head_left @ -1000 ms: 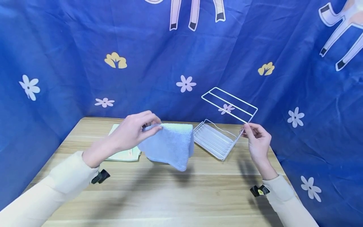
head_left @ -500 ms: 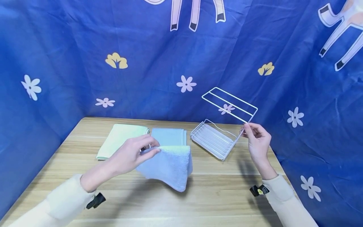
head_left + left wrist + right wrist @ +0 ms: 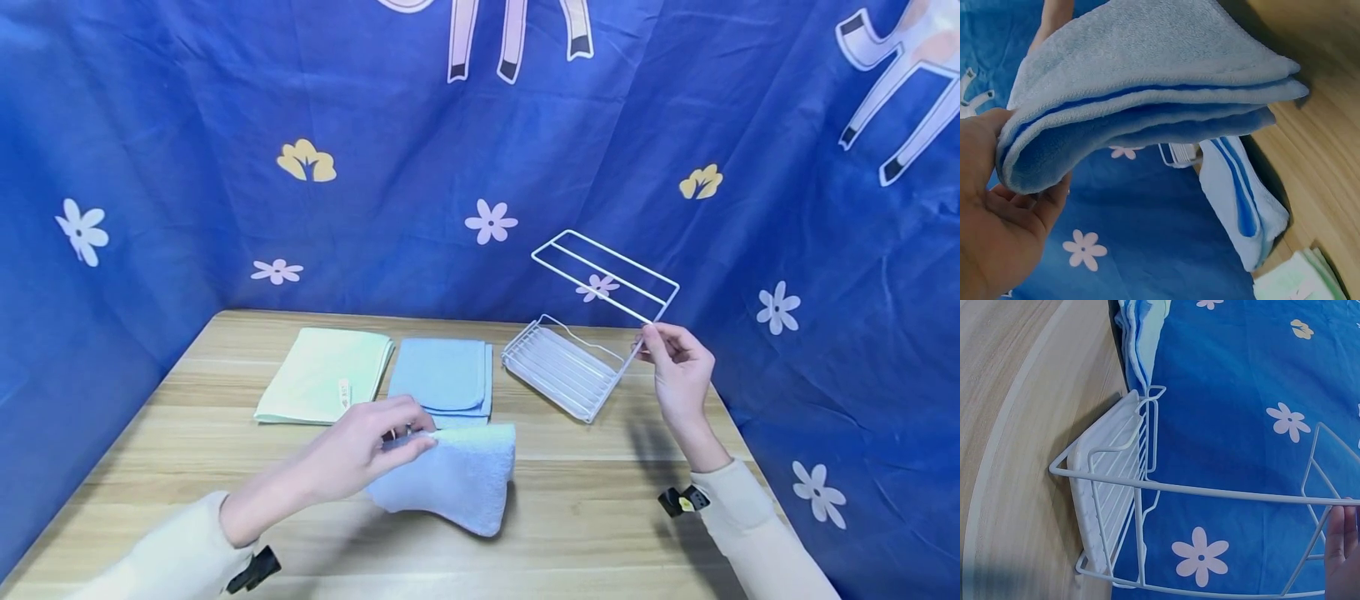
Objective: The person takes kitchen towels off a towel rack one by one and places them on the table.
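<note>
A folded light blue towel (image 3: 461, 479) hangs just above the table, its top edge pinched between thumb and fingers of my left hand (image 3: 360, 446). In the left wrist view its stacked layers (image 3: 1141, 56) fan out away from the hand. My right hand (image 3: 682, 367) grips the upright wire of a white wire rack (image 3: 558, 371), near the corner of its raised top frame. The rack's base with a white tray stands on the table, seen sideways in the right wrist view. Only fingertips of the right hand (image 3: 1344, 544) show there.
Behind the held towel lies a folded blue towel (image 3: 438, 371), left of the rack. Further left is a folded pale green towel (image 3: 315, 371) with a small white tag. A blue patterned curtain (image 3: 390, 183) surrounds the wooden table (image 3: 600, 517) at the back and sides.
My left hand has brought the light blue towel down and toward me, uncovering the folded blue towel and more of the green one. My right hand keeps its grip on the rack, nearly still.
</note>
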`<move>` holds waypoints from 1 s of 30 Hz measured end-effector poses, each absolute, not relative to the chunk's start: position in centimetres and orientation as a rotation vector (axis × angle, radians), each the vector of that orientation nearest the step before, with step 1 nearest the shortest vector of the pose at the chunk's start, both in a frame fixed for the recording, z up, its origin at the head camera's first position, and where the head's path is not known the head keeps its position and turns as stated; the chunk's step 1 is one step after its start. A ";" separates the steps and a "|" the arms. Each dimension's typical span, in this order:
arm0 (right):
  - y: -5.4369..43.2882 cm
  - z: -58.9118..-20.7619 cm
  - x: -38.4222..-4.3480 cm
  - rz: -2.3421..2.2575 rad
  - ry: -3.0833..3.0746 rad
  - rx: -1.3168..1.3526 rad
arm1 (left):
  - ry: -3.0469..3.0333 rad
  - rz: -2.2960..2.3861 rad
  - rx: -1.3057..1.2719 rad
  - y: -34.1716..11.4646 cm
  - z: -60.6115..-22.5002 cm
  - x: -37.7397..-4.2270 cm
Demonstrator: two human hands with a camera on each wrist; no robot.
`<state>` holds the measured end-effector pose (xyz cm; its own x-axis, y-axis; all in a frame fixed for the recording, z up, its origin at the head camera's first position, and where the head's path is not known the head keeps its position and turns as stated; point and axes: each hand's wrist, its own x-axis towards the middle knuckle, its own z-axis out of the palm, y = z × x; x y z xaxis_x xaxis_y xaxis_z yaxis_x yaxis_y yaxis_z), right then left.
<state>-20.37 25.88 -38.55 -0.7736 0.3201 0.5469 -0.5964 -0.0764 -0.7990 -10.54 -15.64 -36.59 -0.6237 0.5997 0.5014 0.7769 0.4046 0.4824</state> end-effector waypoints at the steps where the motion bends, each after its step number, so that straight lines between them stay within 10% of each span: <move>1: 25.9 -38.5 -20.4 1.908 -1.583 0.303 | -2.420 -1.040 -1.214 -15.6 -36.4 -10.3; 12: 25.8 -38.5 -20.4 1.913 -1.575 0.302 | -2.613 -1.162 -1.204 -15.6 -34.9 -8.5; 30: 25.9 -38.6 -20.4 1.919 -1.576 0.306 | -2.844 -1.054 -1.124 -16.3 -40.0 -15.1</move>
<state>-20.40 25.86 -38.63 -0.7754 0.3188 0.5450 -0.5965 -0.0869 -0.7979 -15.07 -16.34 -39.99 -0.7548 0.6399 0.1442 0.5793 0.5471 0.6042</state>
